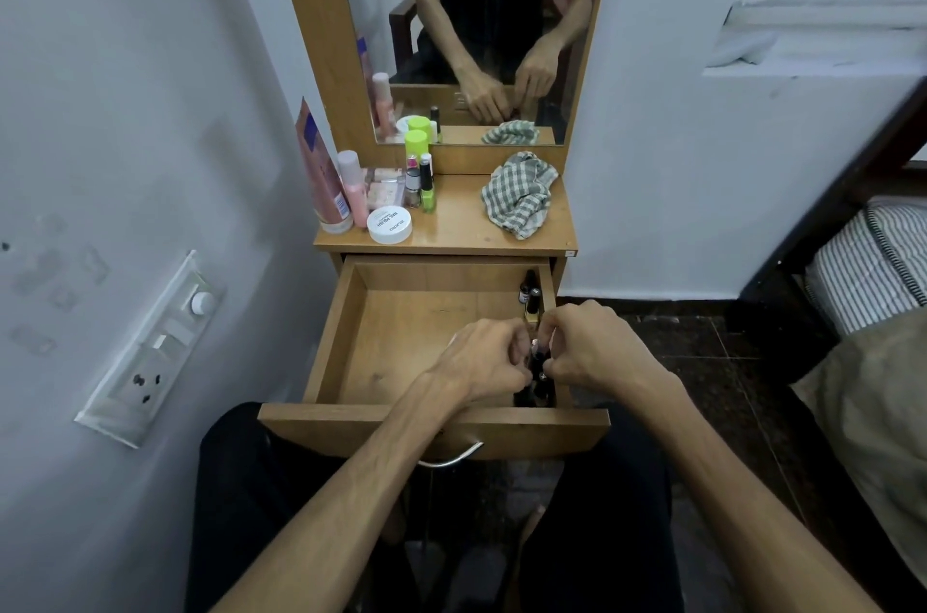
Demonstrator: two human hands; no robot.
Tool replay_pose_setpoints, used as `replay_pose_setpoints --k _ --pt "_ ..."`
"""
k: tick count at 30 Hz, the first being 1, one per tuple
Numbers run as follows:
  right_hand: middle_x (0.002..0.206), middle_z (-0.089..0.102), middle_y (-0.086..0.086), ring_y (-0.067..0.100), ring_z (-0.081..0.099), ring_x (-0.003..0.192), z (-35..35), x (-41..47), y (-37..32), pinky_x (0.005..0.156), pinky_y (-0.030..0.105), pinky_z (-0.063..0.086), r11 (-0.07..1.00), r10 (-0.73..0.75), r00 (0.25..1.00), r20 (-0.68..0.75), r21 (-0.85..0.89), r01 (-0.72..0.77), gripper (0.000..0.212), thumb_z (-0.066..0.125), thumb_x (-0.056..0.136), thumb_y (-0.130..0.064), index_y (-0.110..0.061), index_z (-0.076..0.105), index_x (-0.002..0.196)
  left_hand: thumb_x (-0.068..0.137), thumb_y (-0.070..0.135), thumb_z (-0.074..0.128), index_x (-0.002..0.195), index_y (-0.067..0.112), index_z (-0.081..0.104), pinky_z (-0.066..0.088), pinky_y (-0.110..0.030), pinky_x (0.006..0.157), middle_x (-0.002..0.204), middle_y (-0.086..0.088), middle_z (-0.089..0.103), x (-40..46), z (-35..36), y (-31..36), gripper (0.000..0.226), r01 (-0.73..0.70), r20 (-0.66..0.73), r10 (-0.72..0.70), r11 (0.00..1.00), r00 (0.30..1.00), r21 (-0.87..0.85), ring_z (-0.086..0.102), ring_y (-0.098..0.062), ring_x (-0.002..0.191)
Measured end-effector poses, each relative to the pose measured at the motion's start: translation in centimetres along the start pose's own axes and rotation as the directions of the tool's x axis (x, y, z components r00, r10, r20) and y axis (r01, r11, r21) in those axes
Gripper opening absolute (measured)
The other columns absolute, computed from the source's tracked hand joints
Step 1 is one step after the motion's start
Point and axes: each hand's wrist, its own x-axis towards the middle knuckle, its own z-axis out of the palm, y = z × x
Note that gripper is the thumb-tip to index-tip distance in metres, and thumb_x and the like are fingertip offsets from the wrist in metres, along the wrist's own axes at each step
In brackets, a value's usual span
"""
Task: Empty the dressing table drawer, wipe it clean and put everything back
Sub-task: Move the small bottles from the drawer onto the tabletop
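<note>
Bedroom, dressing table (pixel 451 236), mirror (pixel 476 10), bed (pixel 873 256)

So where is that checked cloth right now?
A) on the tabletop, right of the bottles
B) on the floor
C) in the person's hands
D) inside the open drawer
A: the checked cloth lies crumpled on the tabletop, to the right of the bottles, away from both hands.

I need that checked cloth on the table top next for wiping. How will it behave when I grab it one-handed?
The crumpled green-and-white checked cloth looks soft, so it will probably sag and unfold when lifted. It seems light. Nothing rests on it, so it should lift off the wooden table top freely.
</note>
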Motion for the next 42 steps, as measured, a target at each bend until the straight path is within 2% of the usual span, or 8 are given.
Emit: replay_pose_setpoints --k 7,13,18,23,28,33,38,42 --pt "0.1 0.063 -0.007 0.01 0.061 0.087 0.5 -0.8 -0.8 0.07 0.021 0.047 0.999 -0.038 0.994 0.106 -0.023 0.041 0.032 0.082 0.079 -0.029 -0.026 0.066 0.106 0.075 0.035 0.07 0.089 0.024 0.073 0.061 -0.036 0.071 0.086 0.008 0.073 -0.9 0.2 -0.7 0.018 0.033 0.146 -0.03 0.999 0.989 -0.019 0.069 -0.01 0.077" --pt "0.103 0.069 -0.005 0.013 0.066 0.092 1.0 -1.0 -1.1 0.081 0.026 0.057 0.999 -0.021 0.998 0.06 -0.038 0.024 0.015 0.077 0.085 -0.025 -0.024 0.074 0.099 0.075 0.041 0.075 0.091 0.026 0.073 0.05 -0.026 0.061 0.082 0.011 0.07 -1.4 -0.1 -0.2 0.023 0.037 0.129 -0.033 0.999 0.991 -0.033 0.064 -0.006 0.072" --pt "0.088 0.064 -0.013 0.005 0.06 0.079 0.7 -1.1 -1.3 0.063 0.012 0.043 0.999 -0.037 0.997 0.07 0.016 0.036 0.009 0.076 0.085 -0.025 -0.022 0.078 0.094 0.077 0.029 0.081 0.09 0.021 0.076 0.054 -0.027 0.065 0.089 0.005 0.073 -1.2 -0.2 0.0 0.016 0.066 0.134 -0.062 0.998 0.989 -0.021 0.069 -0.015 0.084" --pt "0.08 0.065 -0.015 0.003 0.063 0.075 0.0 -0.8 -1.6 0.061 0.012 0.045 0.997 -0.05 0.995 0.082 0.056 0.045 0.005 0.078 0.081 -0.025 -0.027 0.075 0.083 0.08 0.019 0.079 0.092 0.017 0.078 0.048 -0.016 0.053 0.092 0.002 0.074 -1.5 -1.1 -1.1 0.013 0.027 0.11 -0.023 0.999 0.994 -0.041 0.064 -0.008 0.075" --pt "0.072 0.068 -0.012 0.002 0.065 0.07 -0.8 0.3 -3.0 0.061 0.017 0.047 0.991 -0.098 0.995 0.027 0.091 0.095 0.009 0.079 0.077 -0.026 -0.029 0.072 0.073 0.073 0.022 0.085 0.082 0.02 0.076 0.056 -0.027 0.066 0.082 0.007 0.073 -1.9 -4.0 -3.1 0.013 0.016 0.017 -0.014 0.995 1.0 -0.097 0.065 -0.006 0.077" --pt "0.067 0.071 -0.013 -0.001 0.065 0.066 -3.2 3.1 -5.2 0.057 0.01 0.04 0.976 -0.155 0.987 -0.032 0.147 0.158 0.011 0.077 0.078 -0.021 -0.028 0.073 0.07 0.07 0.023 0.084 0.085 0.026 0.077 0.047 -0.012 0.062 0.079 0.013 0.072 -0.8 -9.4 -4.2 0.017 -0.018 -0.172 0.013 1.0 0.985 -0.024 0.065 0.0 0.074" --pt "0.069 0.072 -0.011 0.002 0.066 0.066 -6.2 7.7 -7.8 0.058 0.015 0.044 0.956 -0.177 0.956 -0.233 0.19 0.223 0.008 0.076 0.077 -0.018 -0.025 0.081 0.079 0.073 0.015 0.079 0.09 0.02 0.076 0.057 -0.027 0.069 0.084 0.009 0.072 1.9 -14.8 -4.6 0.018 -0.033 -0.315 0.05 0.998 0.948 0.059 0.067 -0.008 0.079" --pt "0.068 0.073 -0.007 0.013 0.068 0.07 -7.6 11.7 -9.6 0.066 0.032 0.059 0.957 -0.134 0.924 -0.359 0.196 0.215 0.009 0.073 0.075 -0.02 -0.023 0.081 0.078 0.074 0.01 0.076 0.095 0.016 0.079 0.053 -0.027 0.068 0.088 0.003 0.075 4.0 -17.1 -4.5 0.023 0.009 -0.451 0.043 0.994 0.891 0.112 0.067 -0.015 0.084"
